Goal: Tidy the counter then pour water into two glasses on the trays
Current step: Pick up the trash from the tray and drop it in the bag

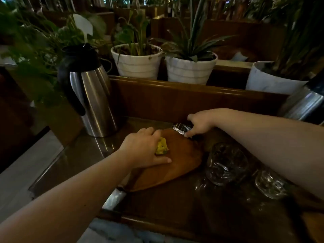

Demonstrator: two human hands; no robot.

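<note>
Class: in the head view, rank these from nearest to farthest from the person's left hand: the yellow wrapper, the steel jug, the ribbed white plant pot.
From the left hand:
1. Yellow wrapper, under its fingers on the wooden tray.
2. Steel jug, back left on the counter.
3. Ribbed white plant pot, behind the ledge.

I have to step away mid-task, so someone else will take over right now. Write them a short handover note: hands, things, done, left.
Left hand: closed on a crumpled yellow wrapper on the wooden tray.
Right hand: gripping a shiny foil wrapper at the tray's far edge.
Two glasses stand right of the tray, not on it; whether they hold water is unclear in the dim light.
Steel jug stands at the back left, untouched.
Done: litter in hand.
Left: bin it, set the glasses on trays, pour.
</note>
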